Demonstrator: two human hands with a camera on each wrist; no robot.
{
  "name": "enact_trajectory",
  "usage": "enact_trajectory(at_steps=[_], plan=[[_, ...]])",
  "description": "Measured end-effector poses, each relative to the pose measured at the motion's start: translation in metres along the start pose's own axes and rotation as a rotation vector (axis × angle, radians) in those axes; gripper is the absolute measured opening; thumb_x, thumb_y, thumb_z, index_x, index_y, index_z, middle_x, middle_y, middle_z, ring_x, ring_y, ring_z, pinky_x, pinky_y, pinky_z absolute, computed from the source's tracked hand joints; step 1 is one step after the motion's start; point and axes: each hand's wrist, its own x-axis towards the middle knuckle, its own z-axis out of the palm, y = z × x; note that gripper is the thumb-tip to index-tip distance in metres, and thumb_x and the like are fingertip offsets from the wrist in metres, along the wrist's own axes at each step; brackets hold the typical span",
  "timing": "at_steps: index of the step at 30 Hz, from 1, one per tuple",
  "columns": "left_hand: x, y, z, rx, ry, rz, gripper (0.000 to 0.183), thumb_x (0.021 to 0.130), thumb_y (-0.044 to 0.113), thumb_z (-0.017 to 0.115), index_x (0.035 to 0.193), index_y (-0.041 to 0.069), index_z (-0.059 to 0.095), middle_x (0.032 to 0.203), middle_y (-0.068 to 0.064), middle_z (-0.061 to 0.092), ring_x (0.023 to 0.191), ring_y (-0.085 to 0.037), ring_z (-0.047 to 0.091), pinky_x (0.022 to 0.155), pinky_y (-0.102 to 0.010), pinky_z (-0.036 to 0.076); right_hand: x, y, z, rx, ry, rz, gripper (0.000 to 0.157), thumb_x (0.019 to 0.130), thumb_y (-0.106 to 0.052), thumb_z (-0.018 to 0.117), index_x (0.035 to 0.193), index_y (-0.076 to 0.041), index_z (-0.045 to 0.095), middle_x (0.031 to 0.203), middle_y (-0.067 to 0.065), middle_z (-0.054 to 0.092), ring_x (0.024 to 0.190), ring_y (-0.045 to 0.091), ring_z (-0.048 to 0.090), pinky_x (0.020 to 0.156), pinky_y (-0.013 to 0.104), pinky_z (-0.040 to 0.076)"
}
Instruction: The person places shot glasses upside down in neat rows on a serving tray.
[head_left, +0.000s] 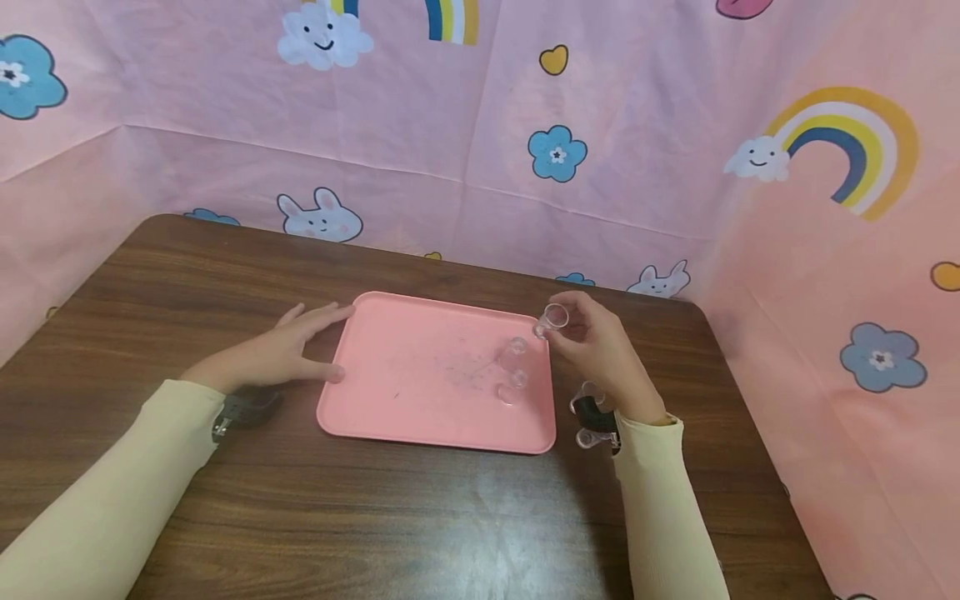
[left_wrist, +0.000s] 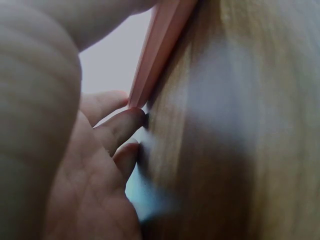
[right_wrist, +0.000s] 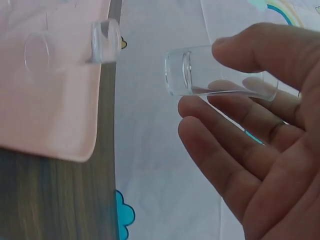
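Note:
My right hand pinches a small clear shot glass between thumb and fingers. This glass is above the tray's far right corner, its thick base toward the tray. On the right part of the pink tray, two more clear shot glasses stand, seemingly rim down. At the tray's left edge is my left hand, thumb and forefinger spread along the rim. In the left wrist view its fingers touch the tray's outer side without curling round it.
Beside the right wrist, more clear glasses lie on the brown wooden table, partly hidden by a black wrist strap. A pink patterned cloth hangs behind the table and along its right side.

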Motion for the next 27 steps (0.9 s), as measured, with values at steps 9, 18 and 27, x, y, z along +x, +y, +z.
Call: enact_trajectory(at_steps=[9,18,27], plan=[[0.0,0.003,-0.001,-0.018,-0.007,-0.019,0.102,0.085,0.048,0.082,0.164,0.013,0.027,0.17,-0.021,0.02,0.158,-0.044,0.005,0.124,-0.065,-0.01,0.003,0.001,0.009,-0.006,0.02,-0.083,0.041,0.094,-0.006,0.076,0.133,-0.006,0.063,0.114,0.008,0.065,0.104,0.024,0.07,0.093,0.042,0.061],[0.002,-0.002,0.001,0.008,-0.005,0.002,0.1,0.088,0.049,0.08,0.164,0.013,0.027,0.17,-0.019,0.023,0.158,-0.042,0.01,0.125,-0.061,-0.011,0.005,0.0,0.014,-0.003,0.086,-0.173,0.05,0.095,-0.001,0.07,0.143,-0.003,0.058,0.115,0.014,0.063,0.104,0.026,0.064,0.093,0.048,0.061],[0.002,-0.003,-0.001,0.004,-0.003,-0.014,0.1,0.087,0.05,0.08,0.164,0.013,0.028,0.17,-0.018,0.022,0.158,-0.042,0.008,0.125,-0.063,-0.01,0.007,-0.006,0.02,-0.062,0.082,-0.073,0.042,0.096,-0.006,0.07,0.136,-0.003,0.059,0.111,0.012,0.069,0.089,0.024,0.06,0.079,0.039,0.057]])
